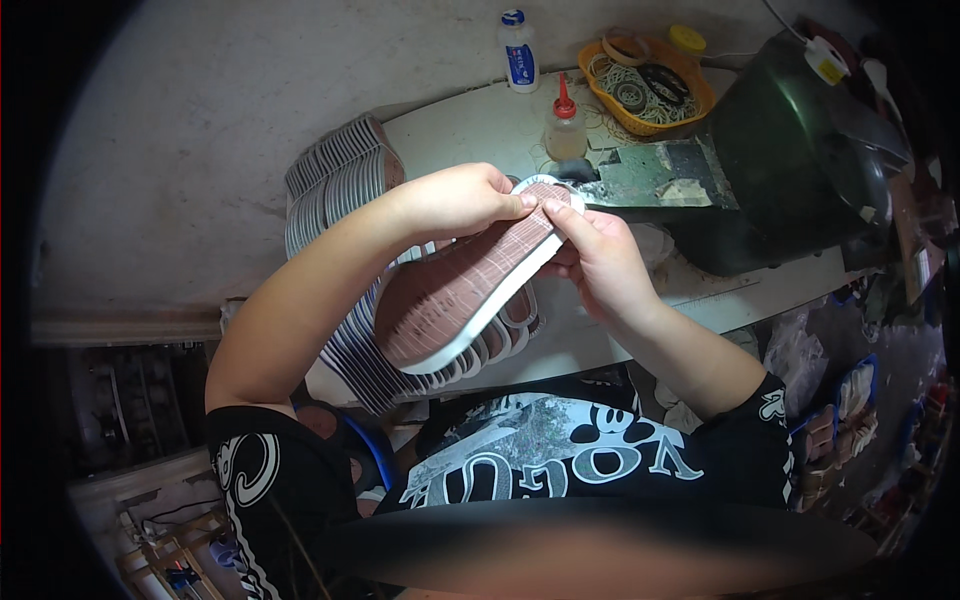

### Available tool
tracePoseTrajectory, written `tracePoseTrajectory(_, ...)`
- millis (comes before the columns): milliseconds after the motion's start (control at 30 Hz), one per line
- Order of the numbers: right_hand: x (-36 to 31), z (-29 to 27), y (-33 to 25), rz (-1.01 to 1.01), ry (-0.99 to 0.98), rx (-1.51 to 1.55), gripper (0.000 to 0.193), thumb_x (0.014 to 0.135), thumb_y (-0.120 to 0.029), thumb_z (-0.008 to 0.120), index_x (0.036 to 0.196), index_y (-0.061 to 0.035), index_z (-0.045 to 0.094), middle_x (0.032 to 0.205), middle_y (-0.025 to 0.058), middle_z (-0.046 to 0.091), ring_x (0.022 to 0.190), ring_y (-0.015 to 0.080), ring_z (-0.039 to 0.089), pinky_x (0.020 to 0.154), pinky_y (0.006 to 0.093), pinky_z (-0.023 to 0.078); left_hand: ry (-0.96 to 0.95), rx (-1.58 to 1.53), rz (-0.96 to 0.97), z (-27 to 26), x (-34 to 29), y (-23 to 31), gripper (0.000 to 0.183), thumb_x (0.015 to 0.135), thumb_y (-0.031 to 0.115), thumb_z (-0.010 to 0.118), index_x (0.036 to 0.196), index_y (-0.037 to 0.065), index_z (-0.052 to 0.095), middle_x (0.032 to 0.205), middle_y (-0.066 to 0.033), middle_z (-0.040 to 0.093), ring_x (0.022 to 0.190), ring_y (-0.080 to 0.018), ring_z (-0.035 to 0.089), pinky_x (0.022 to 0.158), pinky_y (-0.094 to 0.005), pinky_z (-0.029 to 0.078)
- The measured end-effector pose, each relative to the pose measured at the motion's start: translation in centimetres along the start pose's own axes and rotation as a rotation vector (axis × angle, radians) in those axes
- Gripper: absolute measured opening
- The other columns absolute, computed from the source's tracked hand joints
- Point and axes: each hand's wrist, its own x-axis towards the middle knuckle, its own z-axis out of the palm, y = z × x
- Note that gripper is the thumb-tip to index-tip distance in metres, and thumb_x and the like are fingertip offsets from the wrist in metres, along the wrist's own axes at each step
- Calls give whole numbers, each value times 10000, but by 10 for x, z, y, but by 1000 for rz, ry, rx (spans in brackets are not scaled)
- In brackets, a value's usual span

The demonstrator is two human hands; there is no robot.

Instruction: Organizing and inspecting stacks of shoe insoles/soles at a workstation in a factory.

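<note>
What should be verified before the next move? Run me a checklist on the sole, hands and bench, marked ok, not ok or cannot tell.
1. Left hand on the pink-topped sole: ok, thumb at its narrow end.
2. Right hand gripping that same end: ok.
3. Held sole clear of the rows of soles: cannot tell; it overlaps them in this view.
4. Red-tipped bottle upright: ok.
5. Bench uncluttered around the hands: not ok; soles crowd it.

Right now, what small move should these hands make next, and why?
Perhaps press along the narrow end of the sole with both thumbs: the left hand and right hand pinch it there, thumbs on the pink face, while neither touches the wide end.
</note>
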Motion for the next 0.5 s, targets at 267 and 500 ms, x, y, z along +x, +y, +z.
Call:
tracePoseTrajectory(267,3,7,-2,-31,-1,51,269,947,-243,529,972,11,614,870,85,656,735,119,643,621,224,516,68,-135,-39,-1,1,-5,331,903,340,577,843,25,662,725,-38,634,632,-91,549,595,-242,436)
tracePoseTrajectory(500,-18,-12,-1,82,-201,-31,296,869,-242,627,994,26,620,906,92,664,796,141,649,730,273,524,98,-406,-109,12,7,-4,384,910,352,561,800,-3,656,616,-62,609,461,-123,541,452,-278,444)
